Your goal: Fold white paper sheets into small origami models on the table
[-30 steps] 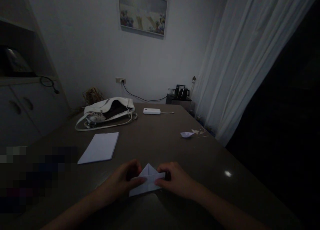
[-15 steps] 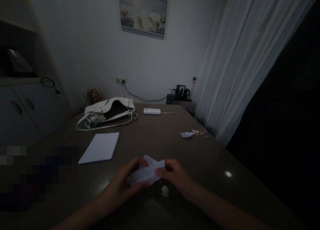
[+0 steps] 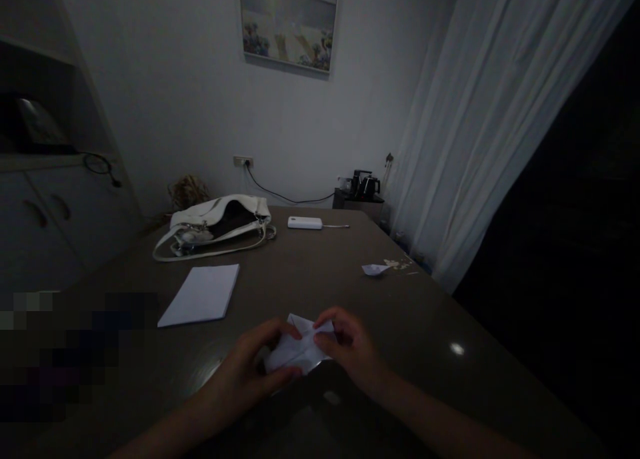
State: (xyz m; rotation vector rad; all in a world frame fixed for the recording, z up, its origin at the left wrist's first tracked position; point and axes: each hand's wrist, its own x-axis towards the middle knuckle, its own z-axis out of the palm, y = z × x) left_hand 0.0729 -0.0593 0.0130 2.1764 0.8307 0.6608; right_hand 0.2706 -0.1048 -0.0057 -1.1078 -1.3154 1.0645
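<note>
Between my hands, just above the near part of the table, is a folded piece of white paper [image 3: 293,352] with creases and a pointed flap at its far edge. My left hand [image 3: 257,356] grips its left side, index finger on top and thumb along the near edge. My right hand [image 3: 350,346] pinches the right side of the paper with thumb and forefinger. Farther off to the right lies a small folded paper piece [image 3: 375,270]. A stack of white paper sheets [image 3: 203,294] rests on the table to the left of my hands.
A white handbag [image 3: 215,222] with its strap lies open at the table's far left. Beside it is a white power bank [image 3: 305,223] with a short cable. Small pale scraps [image 3: 399,264] lie near the right edge of the brown table [image 3: 300,272]. The room is dim.
My right fingers have moved slightly up and over the paper's top. The upper fold looks more spread out, with a crease showing down its middle. The left hand keeps its grip.
</note>
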